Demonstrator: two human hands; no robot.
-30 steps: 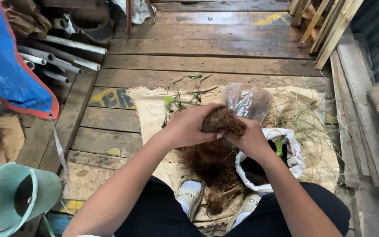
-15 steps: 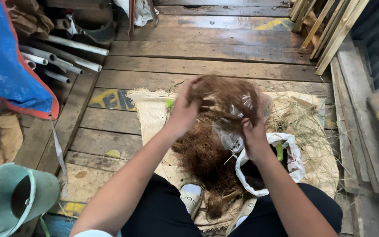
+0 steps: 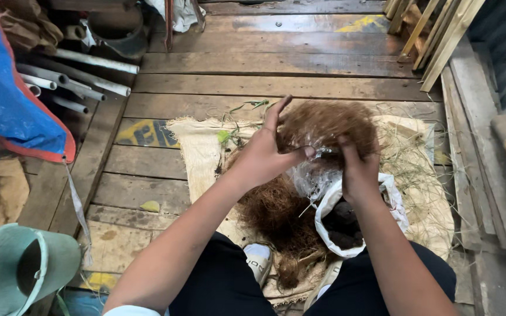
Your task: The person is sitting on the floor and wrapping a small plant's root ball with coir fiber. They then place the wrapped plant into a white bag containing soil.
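I see a burlap sack (image 3: pixel 200 146) spread over the plank floor (image 3: pixel 276 58), a pile of brown fibre (image 3: pixel 276 213) lying on it beside an open white bag (image 3: pixel 329 205). My left hand (image 3: pixel 262 158) and right hand (image 3: pixel 355 169) both grip a fibre clump (image 3: pixel 329 123) wrapped around clear plastic (image 3: pixel 308 175), raised above the sack.

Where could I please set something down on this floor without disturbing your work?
Bare planks lie beyond the burlap sack, between the grey pipes and the leaning slats. It is crowded near the left hand, right hand, brown fibre and white bag.
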